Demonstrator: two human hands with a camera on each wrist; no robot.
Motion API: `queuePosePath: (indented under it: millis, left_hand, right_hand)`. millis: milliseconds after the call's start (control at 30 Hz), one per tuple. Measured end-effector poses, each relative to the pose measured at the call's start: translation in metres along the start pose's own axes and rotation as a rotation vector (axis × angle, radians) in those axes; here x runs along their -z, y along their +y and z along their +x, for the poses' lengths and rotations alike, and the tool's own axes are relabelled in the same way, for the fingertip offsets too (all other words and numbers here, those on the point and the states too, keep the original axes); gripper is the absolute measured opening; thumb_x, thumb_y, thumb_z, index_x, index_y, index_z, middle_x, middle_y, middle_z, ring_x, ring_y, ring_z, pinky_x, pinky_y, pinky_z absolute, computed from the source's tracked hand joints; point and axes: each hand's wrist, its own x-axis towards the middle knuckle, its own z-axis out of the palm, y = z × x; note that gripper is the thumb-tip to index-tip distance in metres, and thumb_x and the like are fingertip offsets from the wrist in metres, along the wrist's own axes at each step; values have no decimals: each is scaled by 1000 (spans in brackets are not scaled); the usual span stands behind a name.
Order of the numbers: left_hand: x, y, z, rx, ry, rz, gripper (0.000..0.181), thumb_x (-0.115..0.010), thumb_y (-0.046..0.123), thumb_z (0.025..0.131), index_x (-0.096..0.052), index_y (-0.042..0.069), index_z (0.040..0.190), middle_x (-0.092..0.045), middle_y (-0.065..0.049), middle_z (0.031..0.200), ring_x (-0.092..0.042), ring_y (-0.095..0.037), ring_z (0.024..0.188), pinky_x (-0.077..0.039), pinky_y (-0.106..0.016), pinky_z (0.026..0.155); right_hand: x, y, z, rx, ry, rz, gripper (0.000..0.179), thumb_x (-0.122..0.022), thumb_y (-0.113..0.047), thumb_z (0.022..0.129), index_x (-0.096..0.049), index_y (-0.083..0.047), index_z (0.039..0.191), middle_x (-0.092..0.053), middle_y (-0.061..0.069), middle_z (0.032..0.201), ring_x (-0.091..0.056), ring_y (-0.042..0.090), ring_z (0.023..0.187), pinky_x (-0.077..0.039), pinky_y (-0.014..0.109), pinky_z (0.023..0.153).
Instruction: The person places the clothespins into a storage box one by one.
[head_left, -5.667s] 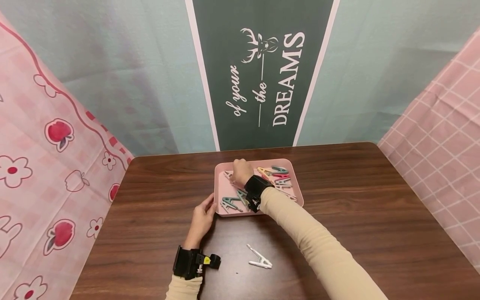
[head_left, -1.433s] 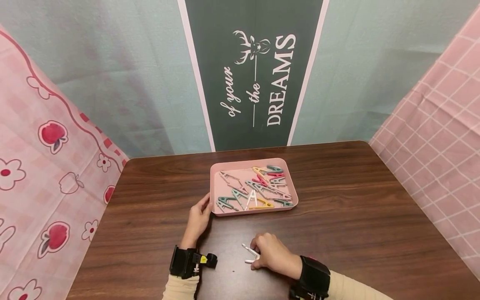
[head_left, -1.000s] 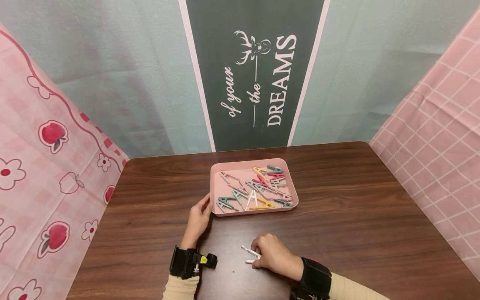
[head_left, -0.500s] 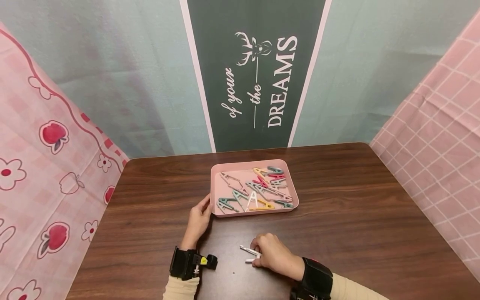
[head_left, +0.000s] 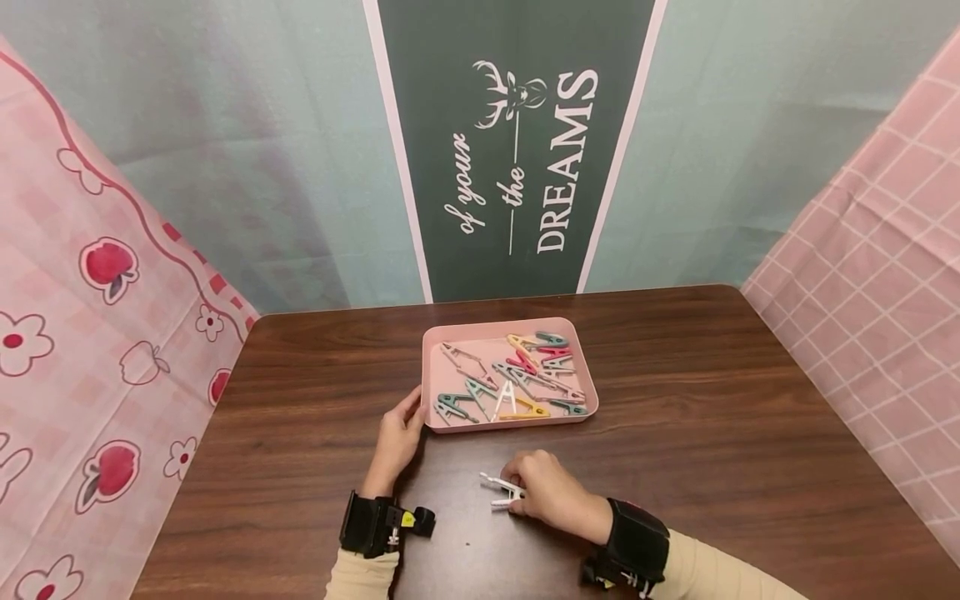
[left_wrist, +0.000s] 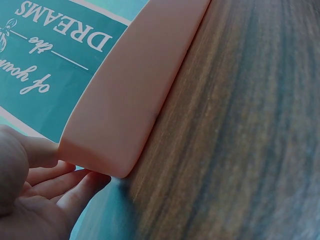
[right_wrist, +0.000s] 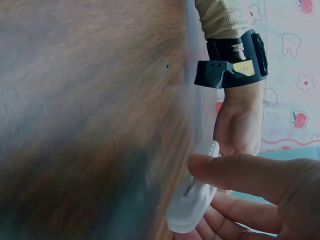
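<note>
My right hand (head_left: 553, 493) pinches a white plastic clothespin (right_wrist: 189, 212) between thumb and fingers, in front of the tray. In the head view the legs of this clothespin point left. My left hand (head_left: 397, 440) touches the outside of the left front corner of a shallow pink tray (head_left: 441, 373), its thumb at the rim in the left wrist view. Clothespins in several colours lie in the tray, among them a white clothespin (head_left: 507, 397), a yellow clothespin (head_left: 534, 409) and a pink clothespin (head_left: 455, 357).
The tray stands on a dark wood-grain table (head_left: 690, 383) near its back edge. Behind the table hangs a lettered green cloth (head_left: 517, 167). Pink patterned cloths, a fruit-print cloth (head_left: 112, 350) and a checked cloth (head_left: 885, 250), flank both sides.
My right hand was inside the tray, then came forward and took hold of the white clothespin on the table. Lately it has moved slightly toward the tray with it. My left hand stays at the corner.
</note>
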Motion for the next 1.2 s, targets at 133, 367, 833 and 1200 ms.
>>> queuePosePath:
  millis: [133,367,833,1200]
  left_hand:
    - [0,0,0,4,1,5,39,-53,1,96,-51,-8,134,-59,-27,131,-62,-36,117,-53,-44,97]
    - [-1,1,0,19,-5,-2,40,-52,1,96,-50,-8,135,-58,-27,132,-61,-36,118,-53,-43,97]
    - [0,0,0,-1,-8,-31,40,-52,-1,96,-49,-11,135,-56,-29,134,-58,-37,123,-51,-44,100]
    - [0,0,-1,-18,-8,-30,40,-52,0,96,-49,-11,134,-57,-30,132,-58,-38,123,-50,-45,101]
  right_hand:
    - [6,0,2,5,4,-17,19,-84,-3,62,-69,-6,74,-56,-2,64,-41,-1,59,-34,13,51]
    - [19,2,11,14,22,-32,18,-82,-1,65,-70,-4,79,-57,-1,68,-44,2,63,-36,15,53]
    - [40,3,28,15,67,-56,22,-82,-4,69,-72,-4,88,-67,0,73,-55,7,69,-41,16,59]
    - [48,12,41,52,126,-16,23,-82,-2,67,-73,-4,88,-65,3,72,-57,11,68,-44,13,59]
